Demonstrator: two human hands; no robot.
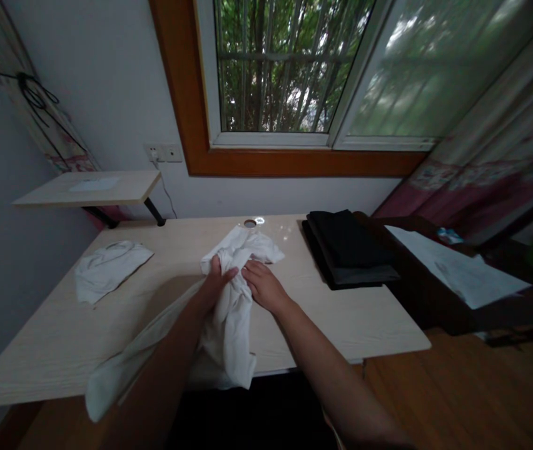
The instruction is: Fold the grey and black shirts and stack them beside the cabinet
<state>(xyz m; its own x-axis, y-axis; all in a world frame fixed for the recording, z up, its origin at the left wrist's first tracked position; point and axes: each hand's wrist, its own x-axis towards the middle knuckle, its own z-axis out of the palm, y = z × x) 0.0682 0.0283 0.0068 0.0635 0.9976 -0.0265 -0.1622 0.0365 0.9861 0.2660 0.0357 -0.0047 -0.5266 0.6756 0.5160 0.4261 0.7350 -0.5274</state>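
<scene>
A crumpled white garment [236, 306] lies bunched across the middle of the desk, and its lower part hangs over the front edge towards me. Its exact kind is hard to make out in the folds. My left hand [217, 281] is closed around the gathered cloth, thumb on top. Just to the right, my right hand [263, 284] grips the same bunch, its fingers curled into the fabric and partly hidden. Off to the left, a separate white cloth [111, 265] rests in a loosely folded heap.
Folded black cloths [348, 244] are stacked on the right of the wooden desk [313, 319]. A raised shelf [92, 187] holding a paper stands at the back left. Beyond the desk's right end, a white sheet [454, 265] lies on a dark surface. A window is behind.
</scene>
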